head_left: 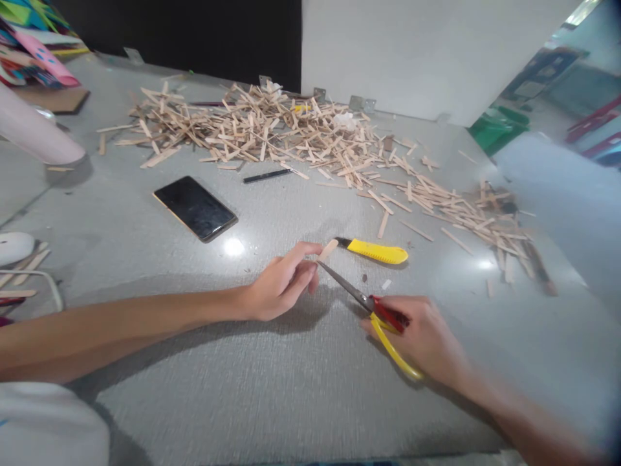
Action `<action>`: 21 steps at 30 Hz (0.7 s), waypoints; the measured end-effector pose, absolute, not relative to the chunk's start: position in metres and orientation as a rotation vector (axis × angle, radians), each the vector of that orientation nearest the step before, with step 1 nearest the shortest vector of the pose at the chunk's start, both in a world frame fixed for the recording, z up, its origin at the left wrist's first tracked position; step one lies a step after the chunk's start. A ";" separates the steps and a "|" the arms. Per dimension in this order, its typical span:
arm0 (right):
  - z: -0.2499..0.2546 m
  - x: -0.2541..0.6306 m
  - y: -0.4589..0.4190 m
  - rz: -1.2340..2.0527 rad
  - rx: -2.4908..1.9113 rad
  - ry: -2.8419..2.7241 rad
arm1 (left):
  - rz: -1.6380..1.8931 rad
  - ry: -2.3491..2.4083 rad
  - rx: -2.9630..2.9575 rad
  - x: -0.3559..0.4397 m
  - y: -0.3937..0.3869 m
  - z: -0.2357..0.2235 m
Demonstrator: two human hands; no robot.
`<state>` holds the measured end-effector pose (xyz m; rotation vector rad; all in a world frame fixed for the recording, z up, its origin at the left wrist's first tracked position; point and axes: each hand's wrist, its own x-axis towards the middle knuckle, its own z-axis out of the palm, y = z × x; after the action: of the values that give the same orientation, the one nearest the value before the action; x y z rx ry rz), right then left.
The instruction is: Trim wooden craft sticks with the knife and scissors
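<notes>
Between the fingertips of my left hand is a short wooden craft stick, its rounded end pointing up and right. My right hand is closed around the red and yellow handles of a pair of scissors. The blades look nearly closed, and their tips meet the lower part of the stick beside my left fingers. Just beyond the stick lies a yellow utility knife on the grey table. A small pale scrap rests near the scissors.
A large heap of cut craft sticks spreads along the back and trails to the right. A phone and a black pen-like tool lie before it. A pale pink cylinder and a white mouse-like object are at left.
</notes>
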<state>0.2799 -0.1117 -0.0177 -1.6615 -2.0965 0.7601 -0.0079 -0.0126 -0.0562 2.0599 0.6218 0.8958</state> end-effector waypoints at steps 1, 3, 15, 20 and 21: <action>-0.018 0.280 -0.112 0.762 -1.660 -2.096 | 0.894 0.622 2.061 -0.008 -0.012 -0.056; -0.019 0.280 -0.112 0.767 -1.663 -2.086 | 0.891 0.618 2.060 -0.008 -0.012 -0.056; -0.020 0.278 -0.114 0.799 -1.688 -1.991 | 0.823 0.632 1.880 -0.006 -0.011 -0.055; -0.018 0.277 -0.113 0.784 -1.703 -1.943 | 0.736 0.624 1.622 -0.002 -0.006 -0.049; -0.018 0.277 -0.113 0.793 -1.708 -1.940 | 0.717 0.626 1.572 -0.002 -0.006 -0.047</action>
<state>0.2766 -0.1130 -0.0177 -1.7080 -1.9400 0.7928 -0.0016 -0.0063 -0.0470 1.5720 0.6257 0.7169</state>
